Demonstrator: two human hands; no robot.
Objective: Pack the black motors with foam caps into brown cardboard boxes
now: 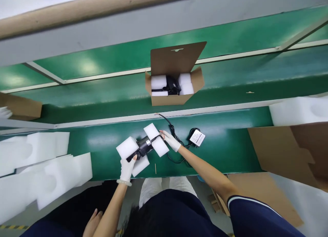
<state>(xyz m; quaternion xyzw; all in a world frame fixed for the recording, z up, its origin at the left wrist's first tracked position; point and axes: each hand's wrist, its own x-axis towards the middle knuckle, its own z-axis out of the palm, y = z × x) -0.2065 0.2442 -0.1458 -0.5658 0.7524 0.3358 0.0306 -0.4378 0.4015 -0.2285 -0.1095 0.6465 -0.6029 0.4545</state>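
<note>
A black device (144, 146) lies on the green belt (220, 144) with white foam end caps (156, 140) fitted on both ends. My left hand (127, 168), in a white glove, is closed on the near foam cap (127, 148) and the device's end. My right hand (169, 139), also gloved, presses its fingers on the far foam cap. A black cable (176, 141) runs from the device to a power adapter (197, 137) with a white label, lying just right of my right hand.
An open cardboard box (174, 76) holding a foam-packed black device sits on the farther belt. Stacks of white foam caps (43, 168) lie at left and far right (298, 110). Flat cardboard (289, 151) lies at right. Another person's hand (92, 222) shows at the bottom.
</note>
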